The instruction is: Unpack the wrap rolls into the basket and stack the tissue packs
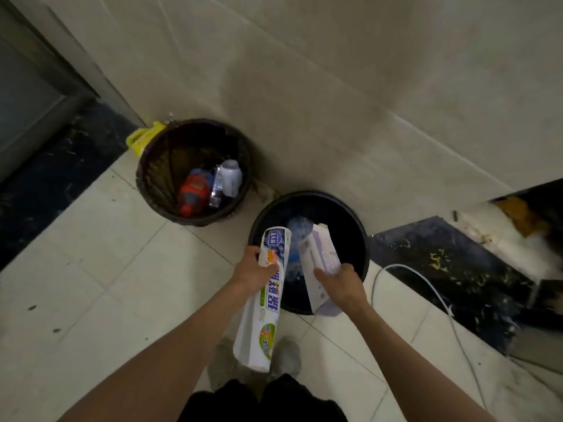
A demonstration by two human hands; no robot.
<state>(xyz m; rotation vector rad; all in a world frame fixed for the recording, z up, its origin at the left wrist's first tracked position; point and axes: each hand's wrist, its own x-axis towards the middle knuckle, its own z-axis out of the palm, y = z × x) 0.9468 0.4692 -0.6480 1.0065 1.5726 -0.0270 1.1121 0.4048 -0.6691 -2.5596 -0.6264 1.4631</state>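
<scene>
My left hand point(254, 271) grips a long white wrap roll package point(268, 303) with blue and green print, held tilted with its top end over a black round bin point(362, 239). My right hand point(344, 281) holds a pale purple and white box point(320, 266), also slanted over that bin's opening. Inside the black bin a crumpled bluish plastic piece point(297, 226) shows between the two items. A dark woven basket point(146, 169) stands on the floor to the far left of the bin, apart from both hands.
The woven basket holds a red-labelled bottle point(193, 190) and a white container point(230, 176). A yellow object point(143, 138) sits behind it by the wall. A white cable point(426, 287) curves across the floor at right. My feet point(286, 354) are just below the black bin.
</scene>
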